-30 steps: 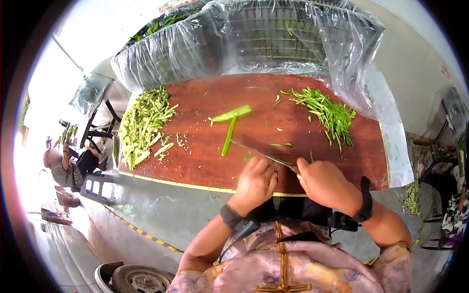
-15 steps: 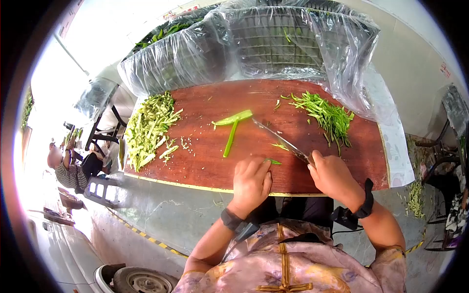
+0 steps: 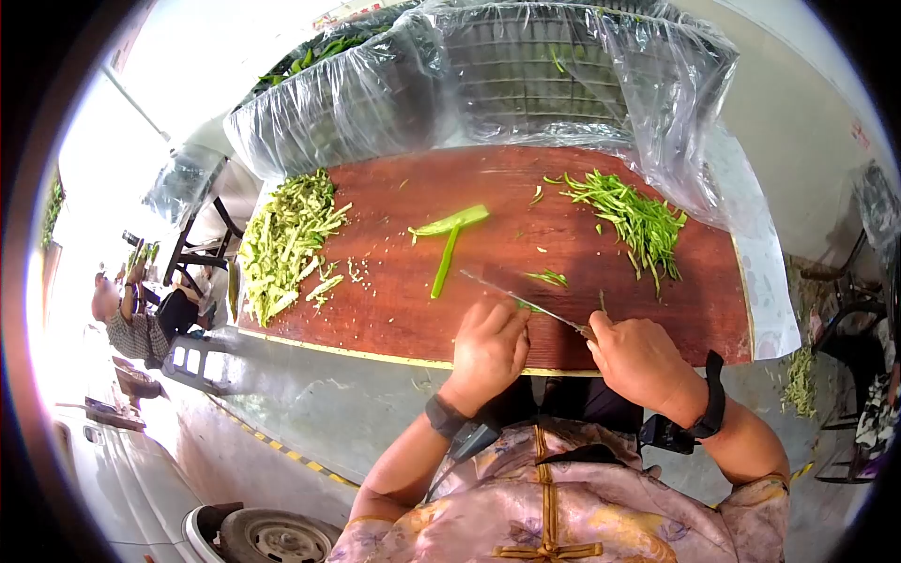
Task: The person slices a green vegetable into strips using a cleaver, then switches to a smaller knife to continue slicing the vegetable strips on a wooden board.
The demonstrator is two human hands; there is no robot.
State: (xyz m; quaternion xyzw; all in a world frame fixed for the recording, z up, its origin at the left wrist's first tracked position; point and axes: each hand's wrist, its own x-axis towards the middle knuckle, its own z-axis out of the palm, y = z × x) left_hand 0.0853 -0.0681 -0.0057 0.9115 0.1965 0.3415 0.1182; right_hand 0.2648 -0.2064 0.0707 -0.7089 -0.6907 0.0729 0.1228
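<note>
Green stalk strip (image 3: 527, 306) lies at the near edge of the chopping board (image 3: 394, 310), at about 6 o'clock. The fingertips of my left hand (image 3: 488, 349) pin it down. Those fingers are half curled and press rather than grip; nothing is closed inside the hand. My right hand (image 3: 638, 361) is wrapped tight round the handle of the knife (image 3: 521, 300). Its thin blade runs out toward 10 o'clock and meets the strip just beside my left fingertips.

I judge the strip to be very light, thin and crisp. It is stiff enough to lie straight but would snap easily, and its cut faces are probably wet and slippery. Most of it is hidden under my fingers, so I may have its length wrong. The best hold is flat from above, with the tips tucked back from the edge.

The board is red-brown, scored and smooth. Two longer green pieces (image 3: 447, 239) lie at its centre, with a few slivers (image 3: 549, 277) near the blade. Dark green shreds (image 3: 638, 220) sit at 2 o'clock and a pale heap (image 3: 286, 239) at 10 o'clock. A plastic-lined crate (image 3: 526, 66) stands at 12 o'clock. Another person (image 3: 122, 324) sits far off at 9 o'clock, outdoors on concrete.
</note>
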